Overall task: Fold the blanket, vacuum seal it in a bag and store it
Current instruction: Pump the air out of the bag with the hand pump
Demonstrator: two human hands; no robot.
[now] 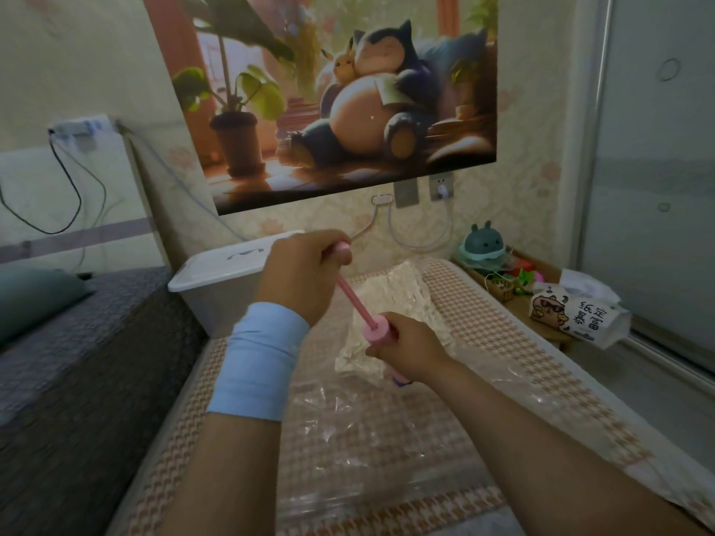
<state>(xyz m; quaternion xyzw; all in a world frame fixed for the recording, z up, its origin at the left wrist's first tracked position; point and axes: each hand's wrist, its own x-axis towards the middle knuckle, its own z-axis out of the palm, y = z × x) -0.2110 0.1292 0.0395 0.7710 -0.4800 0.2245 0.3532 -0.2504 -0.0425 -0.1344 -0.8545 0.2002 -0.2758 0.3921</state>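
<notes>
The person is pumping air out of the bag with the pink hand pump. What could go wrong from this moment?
1. The pump leans, its rod far out in the left hand. A slanted push may shift its base, hidden below the right hand, and air could leak back in.
2. The vacuum bag lies wrinkled. Whether its edge is sealed cannot be seen. If it is not, the blanket may not stay flat.

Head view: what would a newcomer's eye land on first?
The big cartoon poster on the far wall dominates. Centre frame, the left hand grips the handle of a pink pump, rod drawn out, and the right hand grips its barrel above the bagged blanket on the bed. A white lidded box sits just left.
</notes>
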